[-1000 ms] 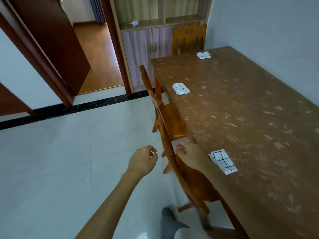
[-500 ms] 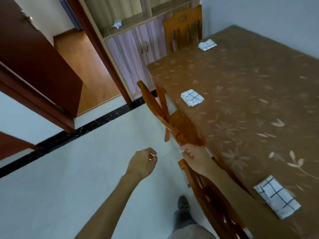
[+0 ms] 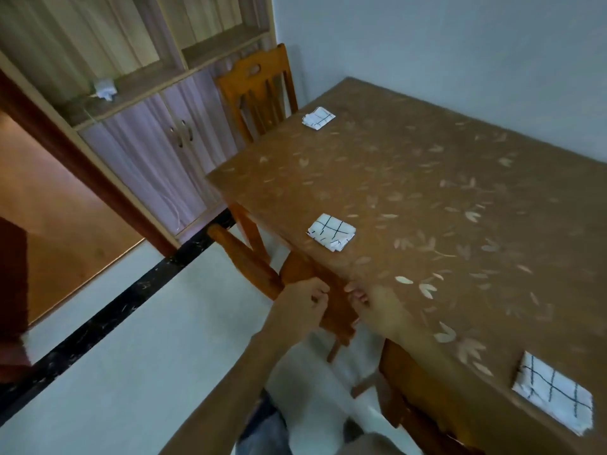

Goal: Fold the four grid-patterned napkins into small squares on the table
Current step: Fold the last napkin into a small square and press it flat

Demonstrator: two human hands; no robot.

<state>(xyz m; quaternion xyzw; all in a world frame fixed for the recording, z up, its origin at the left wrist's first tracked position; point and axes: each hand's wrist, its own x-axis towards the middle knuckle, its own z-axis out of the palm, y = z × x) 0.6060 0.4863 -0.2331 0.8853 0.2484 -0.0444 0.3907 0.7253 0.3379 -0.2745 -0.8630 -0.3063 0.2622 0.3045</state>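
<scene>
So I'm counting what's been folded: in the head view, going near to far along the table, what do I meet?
The near napkin → middle napkin → far napkin → chair at the far end. Only three napkins show in this view.

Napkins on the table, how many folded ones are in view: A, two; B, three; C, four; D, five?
B: three show, the near napkin at bottom right, the middle napkin by the edge of the table, the far napkin by the end chair.
</scene>
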